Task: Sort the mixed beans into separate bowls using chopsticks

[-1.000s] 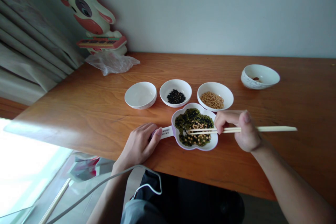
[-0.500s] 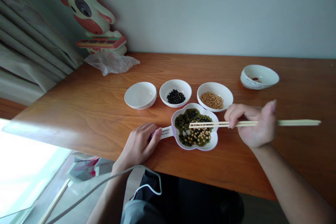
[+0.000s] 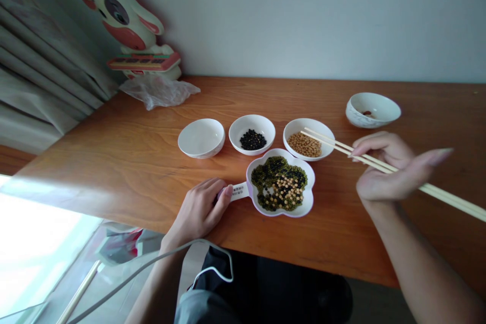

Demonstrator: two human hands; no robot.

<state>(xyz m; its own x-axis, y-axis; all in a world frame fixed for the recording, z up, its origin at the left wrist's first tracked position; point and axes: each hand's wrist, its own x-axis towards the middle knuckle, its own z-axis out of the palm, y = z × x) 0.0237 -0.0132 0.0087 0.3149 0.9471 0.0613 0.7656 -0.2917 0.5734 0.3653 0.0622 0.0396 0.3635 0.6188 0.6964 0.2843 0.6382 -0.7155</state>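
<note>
A flower-shaped white dish [image 3: 308, 201] with a short handle lies near the table's front edge, filled with mixed green, black and yellow beans. My left hand [image 3: 199, 210] rests curled on the table, its fingertips on the dish's handle. My right hand [image 3: 391, 169] holds a pair of wooden chopsticks [image 3: 357, 154] to the right of the dish. Their tips hang over the white bowl of yellow beans [image 3: 308, 140]. Left of it stand a white bowl of black beans [image 3: 252, 134] and an empty white bowl [image 3: 201, 137].
A patterned white bowl [image 3: 372, 110] with something small and brown inside stands at the back right. A cartoon cow toy [image 3: 129, 25] and a crumpled clear plastic bag [image 3: 159, 90] sit at the back left by a curtain. A white cable [image 3: 159, 263] hangs below the table edge.
My right hand has lifted the chopsticks out of the flower-shaped dish and swung them right and back, so the tips now hang over the bowl of yellow beans. The left hand has stayed put.
</note>
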